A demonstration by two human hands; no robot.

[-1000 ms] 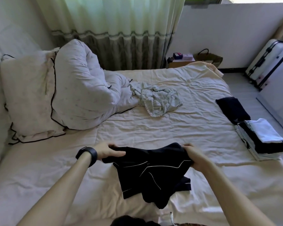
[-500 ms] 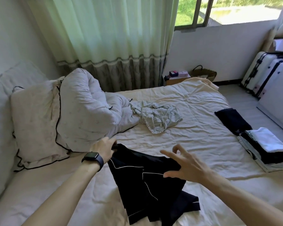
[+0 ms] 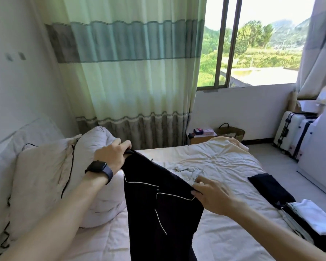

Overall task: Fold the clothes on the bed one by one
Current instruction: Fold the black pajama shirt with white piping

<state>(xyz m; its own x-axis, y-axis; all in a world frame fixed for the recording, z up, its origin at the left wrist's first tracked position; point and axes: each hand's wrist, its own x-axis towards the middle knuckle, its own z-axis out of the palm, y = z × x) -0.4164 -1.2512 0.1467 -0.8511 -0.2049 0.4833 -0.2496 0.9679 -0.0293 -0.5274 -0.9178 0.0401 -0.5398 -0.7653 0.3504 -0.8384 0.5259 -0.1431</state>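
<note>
1. The black garment point(image 3: 158, 213), bunched low over the bed point(image 3: 224, 161) a second ago, now hangs lifted and drawn out at a slant.
2. The left grip point(image 3: 111, 157) has risen and holds the garment's top corner up in front of the duvet point(image 3: 102, 196).
3. The right grip point(image 3: 213, 196), spread free half a second ago, now pinches the garment's right edge.
4. The view has tilted up, so the window point(image 3: 252, 44) now shows.

I see the black garment point(image 3: 158, 204) is soft, matt cloth with thin white trim. The bed sheet point(image 3: 224, 162) is pale, creased cloth. At 9 o'clock the watch band point(image 3: 107, 174) looks smooth and dark. At 3 o'clock the suitcases point(image 3: 290, 129) look hard and a bit shiny.
</note>
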